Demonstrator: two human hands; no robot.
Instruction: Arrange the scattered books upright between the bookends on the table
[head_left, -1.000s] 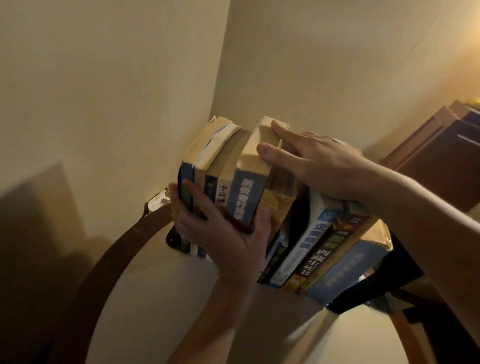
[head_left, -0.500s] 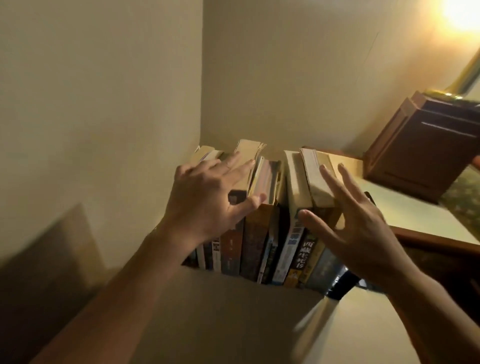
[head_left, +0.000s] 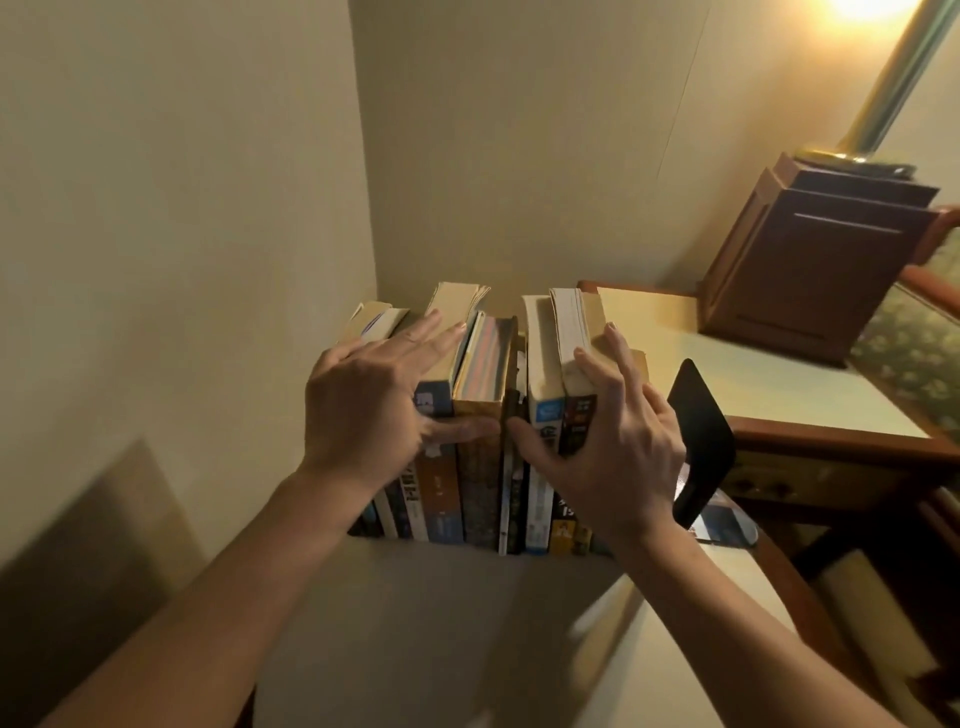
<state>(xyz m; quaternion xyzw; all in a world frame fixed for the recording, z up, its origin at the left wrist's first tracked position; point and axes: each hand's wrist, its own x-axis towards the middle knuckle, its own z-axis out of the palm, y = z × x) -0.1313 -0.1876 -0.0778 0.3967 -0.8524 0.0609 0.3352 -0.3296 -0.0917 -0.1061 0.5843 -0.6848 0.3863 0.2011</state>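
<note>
A row of several books (head_left: 483, 364) stands upright, spines toward me, on the pale table (head_left: 441, 623) in the wall corner. My left hand (head_left: 363, 410) lies on the tops of the left books with straight fingers, its thumb against the spines. My right hand (head_left: 618, 457) rests spread over the tops of the right books, its thumb on a spine near the middle. A black bookend (head_left: 701, 441) stands upright just right of the row, beside my right hand. The left end of the row is hidden behind my left hand.
Walls close in on the left and behind the books. A lower side table (head_left: 753, 379) to the right carries a brown wooden box (head_left: 810, 260) and a brass lamp pole (head_left: 893, 78). A dark flat item (head_left: 727, 525) lies at the bookend's foot.
The books leaned to the left a second ago and now stand upright. My left hand left the spines, and both hands came down onto the book tops.
</note>
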